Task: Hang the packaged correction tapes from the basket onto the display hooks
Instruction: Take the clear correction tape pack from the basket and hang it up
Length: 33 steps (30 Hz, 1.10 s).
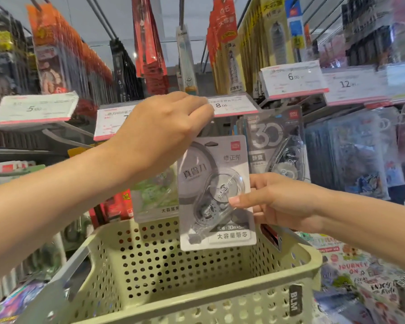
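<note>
The grey correction tape package (216, 192) hangs upright above the basket (197, 300), its top pinched by the left hand (164, 134) just below the 8.00 price tag (232, 105), its right edge gripped by the right hand (274, 202).

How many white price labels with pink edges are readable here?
5: the 5.00 label far left, one partly behind the left hand, 8.00 centre, 6.00, 12 right. Others may be hidden.
</note>
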### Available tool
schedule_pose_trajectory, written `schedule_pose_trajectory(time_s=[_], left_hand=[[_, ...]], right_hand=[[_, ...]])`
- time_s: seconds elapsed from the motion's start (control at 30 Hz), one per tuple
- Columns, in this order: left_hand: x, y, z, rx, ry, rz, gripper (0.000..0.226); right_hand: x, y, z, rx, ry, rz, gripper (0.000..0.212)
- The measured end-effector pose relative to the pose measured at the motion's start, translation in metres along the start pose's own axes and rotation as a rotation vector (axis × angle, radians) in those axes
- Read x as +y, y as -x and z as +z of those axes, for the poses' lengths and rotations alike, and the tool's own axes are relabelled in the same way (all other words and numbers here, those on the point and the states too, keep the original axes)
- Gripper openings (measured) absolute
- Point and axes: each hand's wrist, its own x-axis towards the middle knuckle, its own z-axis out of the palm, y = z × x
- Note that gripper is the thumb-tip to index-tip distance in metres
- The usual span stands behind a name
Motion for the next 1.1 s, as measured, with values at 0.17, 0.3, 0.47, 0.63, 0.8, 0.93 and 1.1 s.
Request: schedule_pose_trajectory(time_s=[0.17, 0.3, 0.47, 0.63, 0.8, 0.93, 1.1], left_hand=[[-0.002, -0.001, -0.003, 0.008, 0.034, -0.031, 0.016], [-0.002, -0.001, -0.004, 0.017, 0.039, -0.021, 0.017], [-0.003, -0.002, -0.005, 0.040, 0.058, -0.024, 0.020], [-0.003, -0.001, -0.005, 0.063, 0.073, -0.015, 0.020], [-0.004, 0.000, -0.006, 0.060, 0.078, -0.019, 0.020], [-0.003, 0.001, -0.005, 0.058, 0.085, -0.021, 0.019], [-0.002, 0.001, -0.003, 0.058, 0.085, -0.015, 0.019]], right_hand=[[-0.005, -0.003, -0.002, 0.076, 0.018, -0.095, 0.033], [-0.012, -0.009, -0.005, 0.070, -0.025, -0.147, 0.041], [-0.019, -0.017, -0.007, 0.093, -0.052, -0.158, 0.042], [-0.021, -0.021, -0.004, 0.107, -0.086, -0.133, 0.036], [-0.020, -0.025, -0.005, 0.140, -0.075, -0.103, 0.038], [-0.018, -0.032, -0.004, 0.172, -0.043, -0.069, 0.035], [-0.014, -0.044, -0.002, 0.306, 0.049, -0.023, 0.032]])
